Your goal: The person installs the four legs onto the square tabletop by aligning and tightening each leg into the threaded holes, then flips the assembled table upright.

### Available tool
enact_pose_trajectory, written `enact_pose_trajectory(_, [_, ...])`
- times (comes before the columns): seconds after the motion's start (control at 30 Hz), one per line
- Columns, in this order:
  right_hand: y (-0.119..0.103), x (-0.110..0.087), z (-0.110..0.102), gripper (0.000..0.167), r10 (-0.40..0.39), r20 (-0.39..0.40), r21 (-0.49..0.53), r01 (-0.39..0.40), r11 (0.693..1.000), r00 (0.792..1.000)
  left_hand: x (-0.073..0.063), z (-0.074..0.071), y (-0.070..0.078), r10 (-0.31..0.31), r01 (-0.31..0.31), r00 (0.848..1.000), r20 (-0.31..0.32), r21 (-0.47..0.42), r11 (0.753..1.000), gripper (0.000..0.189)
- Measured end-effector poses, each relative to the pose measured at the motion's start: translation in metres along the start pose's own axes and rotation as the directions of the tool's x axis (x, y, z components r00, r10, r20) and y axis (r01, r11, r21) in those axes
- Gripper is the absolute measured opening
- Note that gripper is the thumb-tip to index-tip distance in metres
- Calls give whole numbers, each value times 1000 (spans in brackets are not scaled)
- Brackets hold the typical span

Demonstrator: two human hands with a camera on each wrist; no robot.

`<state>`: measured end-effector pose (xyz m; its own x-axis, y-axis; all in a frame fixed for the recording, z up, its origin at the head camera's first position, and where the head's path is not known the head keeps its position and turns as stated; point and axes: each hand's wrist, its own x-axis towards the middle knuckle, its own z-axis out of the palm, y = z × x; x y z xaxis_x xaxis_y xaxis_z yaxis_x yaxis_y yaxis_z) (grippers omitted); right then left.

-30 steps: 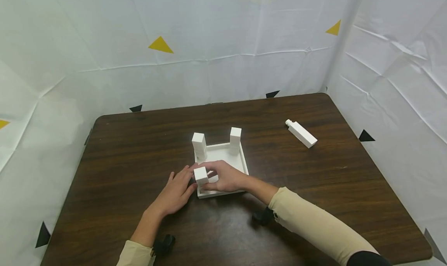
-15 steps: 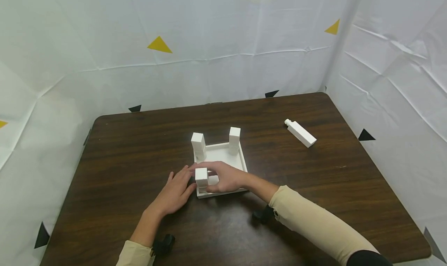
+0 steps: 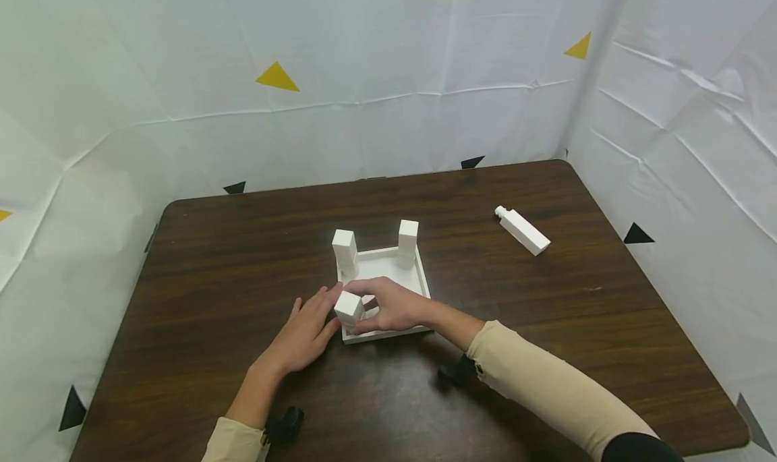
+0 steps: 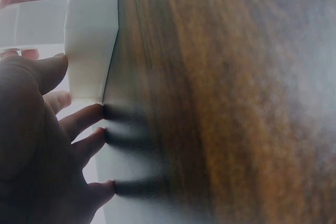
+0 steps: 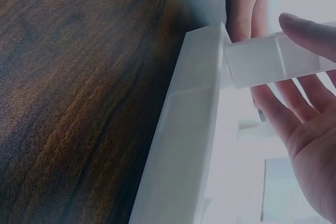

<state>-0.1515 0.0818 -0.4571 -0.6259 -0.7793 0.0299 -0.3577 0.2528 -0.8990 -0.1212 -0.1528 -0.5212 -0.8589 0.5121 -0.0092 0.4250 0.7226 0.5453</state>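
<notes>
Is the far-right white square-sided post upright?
No, lying down: the white square-sided post stretches lengthwise on the brown wood-grain table.

Cream sleeves (image 3: pixel 552 389); blocky black wrist cameras (image 3: pixel 286 424); black fabric (image 3: pixel 637 448) farther up right side.

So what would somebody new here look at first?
Probably the white tray on the dark table, with two posts standing at its far corners. The right hand grips a third post at the tray's near left corner, and the left hand rests along that side. A fourth post lies alone, farther right.
</notes>
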Motion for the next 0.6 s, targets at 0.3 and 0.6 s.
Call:
enact_pose_trajectory(0.3, [3, 2, 8, 48, -8, -127, -38, 4, 999, 992, 0, -1, 0, 3, -3, 1000, 2, -5, 1000, 63])
enact_pose_trajectory(0.6, [4, 3, 11, 53, -22, -156, -111, 4, 994, 988, 0, -1, 2, -2, 2, 1000, -2, -8, 1000, 63])
